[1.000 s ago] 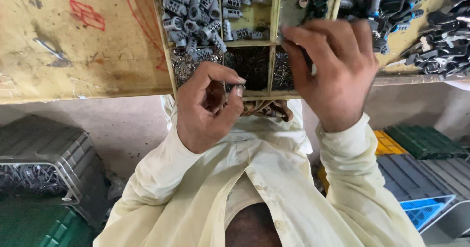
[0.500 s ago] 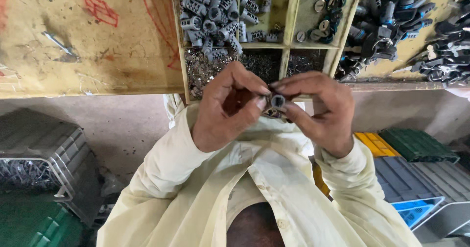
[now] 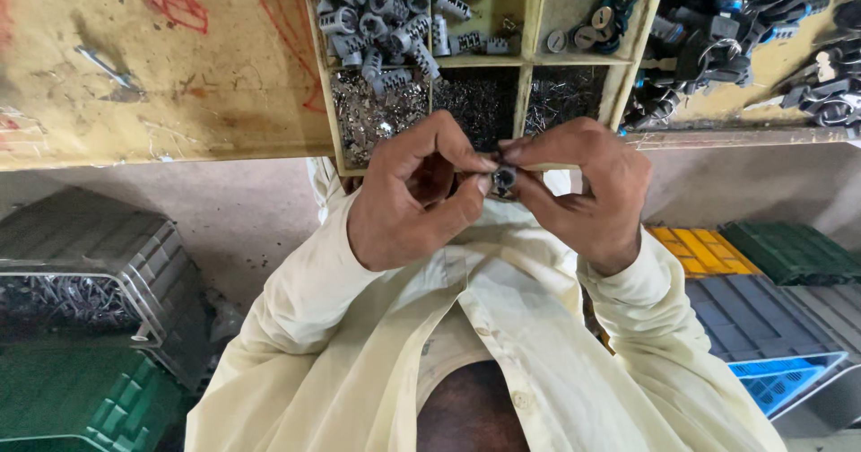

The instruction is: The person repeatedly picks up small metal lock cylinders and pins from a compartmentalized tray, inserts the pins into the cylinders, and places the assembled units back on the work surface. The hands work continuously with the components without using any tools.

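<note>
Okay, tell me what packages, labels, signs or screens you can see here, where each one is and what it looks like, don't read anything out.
No packages, printed labels, signs or screens are in view.
Nearest to a sign: red scribbled marks drawn on the worn yellow bench top, upper left.
Both hands, left hand and right hand, pinch a small dark metal part with no visible label.

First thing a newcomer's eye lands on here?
Both hands meet at the middle of the view: the left hand and the right hand pinch one small grey metal part between their fingers. Just beyond them sits a wooden tray with compartments of grey ridged parts and tiny metal bits. A pale yellow shirt fills the lower frame.
</note>
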